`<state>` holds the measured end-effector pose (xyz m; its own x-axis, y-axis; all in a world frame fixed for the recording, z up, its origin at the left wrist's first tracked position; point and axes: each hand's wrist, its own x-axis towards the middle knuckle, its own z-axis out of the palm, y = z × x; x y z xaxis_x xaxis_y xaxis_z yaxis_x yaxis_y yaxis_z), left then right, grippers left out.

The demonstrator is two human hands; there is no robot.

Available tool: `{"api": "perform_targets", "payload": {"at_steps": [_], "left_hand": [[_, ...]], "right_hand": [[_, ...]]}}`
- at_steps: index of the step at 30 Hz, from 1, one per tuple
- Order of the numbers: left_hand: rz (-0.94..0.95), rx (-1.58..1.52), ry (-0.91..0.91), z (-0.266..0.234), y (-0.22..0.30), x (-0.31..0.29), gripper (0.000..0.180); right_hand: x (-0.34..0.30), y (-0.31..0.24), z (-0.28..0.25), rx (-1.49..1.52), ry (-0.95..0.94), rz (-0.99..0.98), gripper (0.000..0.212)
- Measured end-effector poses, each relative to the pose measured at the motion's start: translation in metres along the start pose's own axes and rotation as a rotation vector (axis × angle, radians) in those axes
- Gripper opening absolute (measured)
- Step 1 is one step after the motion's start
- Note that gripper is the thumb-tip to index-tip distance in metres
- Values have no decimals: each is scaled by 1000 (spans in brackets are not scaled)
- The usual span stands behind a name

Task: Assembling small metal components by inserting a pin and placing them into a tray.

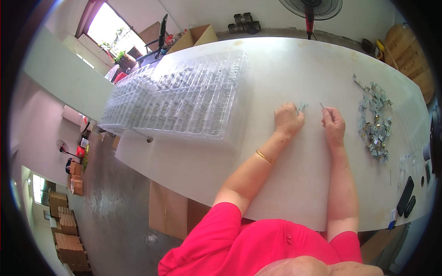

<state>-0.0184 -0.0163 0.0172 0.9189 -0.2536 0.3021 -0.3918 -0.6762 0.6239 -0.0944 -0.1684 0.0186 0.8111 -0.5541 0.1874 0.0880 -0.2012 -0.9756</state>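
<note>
My left hand (288,118) is closed over the middle of the pale table (271,60). From its fingertips sticks out a small silvery metal bracket-like part (302,106) with cut-outs. A short way to the right, my right hand (335,126) pinches a thin, short grey metal strip (322,105), which points up and left. The two hands are apart. A loose heap of small metal parts (378,131), some with brass-coloured bits, lies to the right of my right hand. Left of my left hand stand stacked clear plastic trays (221,122) whose many compartments hold small parts.
A black phone-like object (405,197) and a dark case (410,207) lie near the table's right edge. Beyond the far edge are a standing fan (310,9) and an open cardboard box (202,36). Another carton (168,209) stands below the near left edge.
</note>
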Motion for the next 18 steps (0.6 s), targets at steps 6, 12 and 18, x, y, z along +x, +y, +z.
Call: {"api": "perform_targets", "payload": {"at_steps": [6, 12, 18], "left_hand": [[-9, 13, -177, -27, 12, -13, 22], [53, -146, -221, -91, 42, -37, 16], [201, -251, -145, -179, 53, -59, 11]], "right_hand": [[6, 7, -1, 107, 41, 43, 15], [6, 8, -2, 179, 38, 70, 13], [5, 3, 0, 163, 57, 79, 15]]}}
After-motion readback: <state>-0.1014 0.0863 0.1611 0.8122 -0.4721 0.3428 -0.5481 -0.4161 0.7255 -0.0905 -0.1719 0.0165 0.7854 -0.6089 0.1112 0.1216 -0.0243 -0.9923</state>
